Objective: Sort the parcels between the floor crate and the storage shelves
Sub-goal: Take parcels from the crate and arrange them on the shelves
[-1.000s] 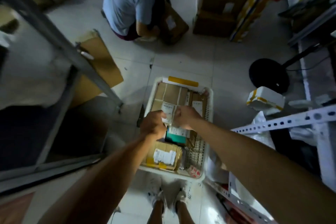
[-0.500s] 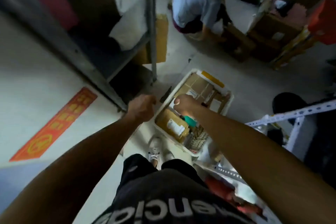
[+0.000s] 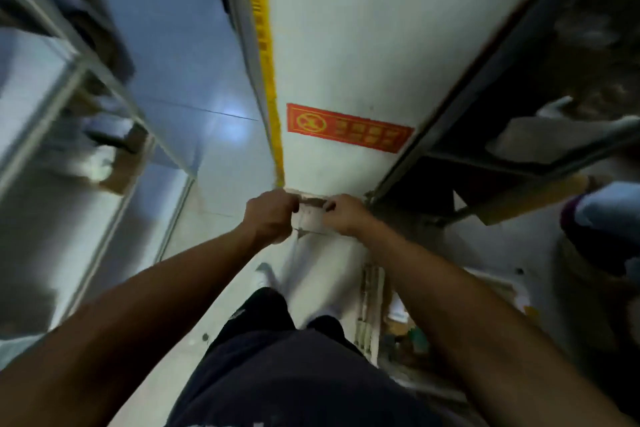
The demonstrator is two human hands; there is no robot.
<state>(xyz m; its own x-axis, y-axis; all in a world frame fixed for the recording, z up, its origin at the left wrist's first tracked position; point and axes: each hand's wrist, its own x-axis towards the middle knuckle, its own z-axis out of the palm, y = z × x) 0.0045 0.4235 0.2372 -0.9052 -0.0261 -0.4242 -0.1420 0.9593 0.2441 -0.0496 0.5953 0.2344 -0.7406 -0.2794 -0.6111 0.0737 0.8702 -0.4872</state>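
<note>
Head view, small parcel (image 3: 309,217) between both grips, left hand (image 3: 271,217) and right hand (image 3: 346,214) pinching its ends.

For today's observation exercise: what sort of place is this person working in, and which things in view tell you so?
Probably a parcel depot or stockroom. Metal storage shelves flank a narrow tiled aisle, a red prohibition sign is stuck on the white surface ahead, and the left hand and right hand hold a small parcel.

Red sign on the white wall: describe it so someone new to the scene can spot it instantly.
Start at the broad white wall running up the middle of the head view. Between the yellow strip on its left edge and the dark shelf frame on the right sits the red sign, above the two hands. It is a long red rectangle with a yellow prohibition circle at its left end.
</note>
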